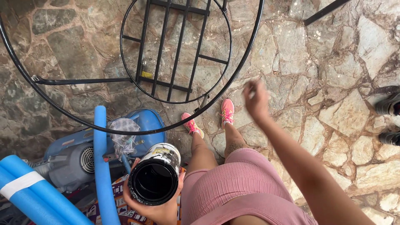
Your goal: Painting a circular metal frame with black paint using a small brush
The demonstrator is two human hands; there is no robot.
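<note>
the ground is rough, irregular flagstone (333, 83) with pale mortar lines, outdoors. a black round metal frame (175, 50) with straight bars stands over it. the person's left hand (156, 208) cups an open black can (155, 175) from below, fingers wrapped around its side, low at the left beside the pink shorts (233, 187). the right hand (255, 100) is raised over the stones and blurred, so whether it is open or closed cannot be told. blue foam tubes (102, 166) and a grey-blue motor unit (79, 158) lie at the left, partly cut off. dark shoes (389, 106) show at the right edge.
</note>
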